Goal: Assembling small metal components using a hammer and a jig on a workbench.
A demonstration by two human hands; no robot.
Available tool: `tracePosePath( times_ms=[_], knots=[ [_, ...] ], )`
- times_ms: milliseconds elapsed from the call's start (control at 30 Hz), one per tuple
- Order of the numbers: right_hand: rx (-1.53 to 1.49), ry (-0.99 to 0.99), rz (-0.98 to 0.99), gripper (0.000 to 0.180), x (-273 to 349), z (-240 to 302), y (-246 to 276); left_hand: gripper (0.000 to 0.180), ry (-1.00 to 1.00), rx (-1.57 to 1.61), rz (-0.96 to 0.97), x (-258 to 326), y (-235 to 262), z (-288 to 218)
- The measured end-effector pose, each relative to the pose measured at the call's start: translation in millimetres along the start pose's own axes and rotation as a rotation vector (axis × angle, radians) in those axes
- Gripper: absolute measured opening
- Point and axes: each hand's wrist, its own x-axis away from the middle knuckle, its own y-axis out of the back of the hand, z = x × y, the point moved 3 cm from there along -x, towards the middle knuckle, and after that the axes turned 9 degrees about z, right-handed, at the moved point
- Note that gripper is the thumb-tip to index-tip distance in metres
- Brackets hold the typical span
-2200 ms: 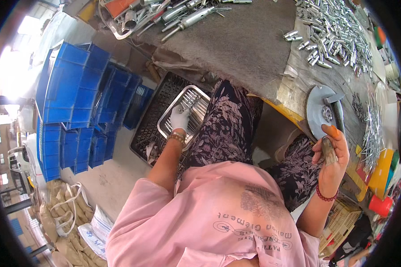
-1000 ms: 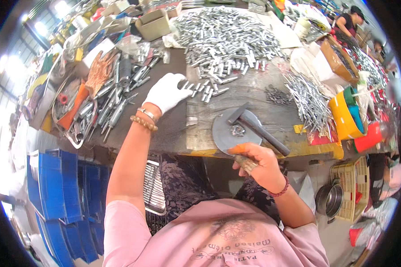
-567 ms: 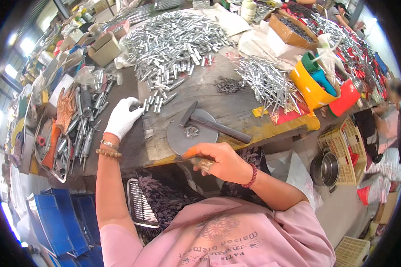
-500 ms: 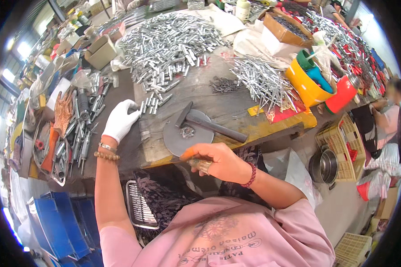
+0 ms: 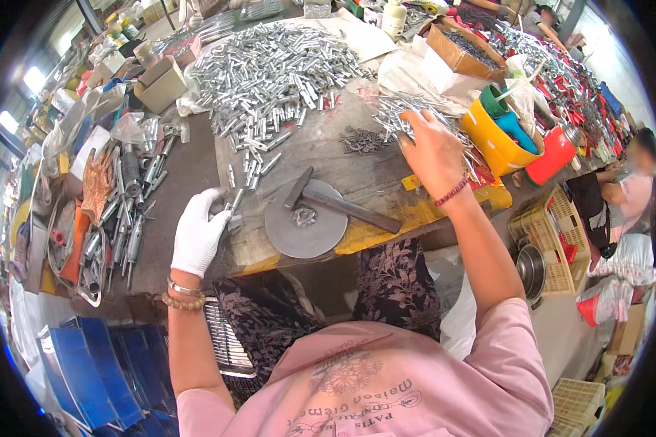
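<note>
A tube [image 5: 237, 199] is pinched in the fingers of the left hand [image 5: 198, 234] above the table [image 5: 299, 154], left of the disc [image 5: 306, 242], one end best kept clear. The right hand [image 5: 436, 154] is held at the rods [image 5: 391, 114] (its grip cannot be told); these are best taken singly.

our two hands [image 5: 198, 237], our three bracelets [image 5: 183, 302], one hammer [image 5: 353, 209], one round grey disc [image 5: 297, 239], one yellow bin [image 5: 485, 142], one red flask [image 5: 547, 164], one heap of short silver tubes [image 5: 270, 69], one of thin rods [image 5: 388, 115], one of dark pins [image 5: 364, 140]
</note>
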Motion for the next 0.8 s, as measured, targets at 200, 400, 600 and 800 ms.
tracePosePath(
  times_ms=[200, 400, 600, 800],
  knots=[
    [0.142, 0.015, 0.088, 0.020, -24.1, -6.3, -25.3, 0.049, 0.039, 0.064, -0.095, 10.1, -6.9, 2.2],
    [0.061, 0.103, 0.211, 0.032, 6.5, -8.4, -6.3, 0.047, 0.053, 0.036, -0.127, 18.6, -5.8, -9.7],
    [-0.014, 0.071, 0.189, 0.036, 31.2, -4.7, 6.6, 0.037, 0.072, 0.226, -0.109, 37.5, -8.2, -56.0],
    [-0.390, 0.370, 0.212, 0.023, 60.2, 70.0, 26.6, 0.023, -0.311, 0.058, -0.026, 35.1, -39.8, -83.8]
  ],
)
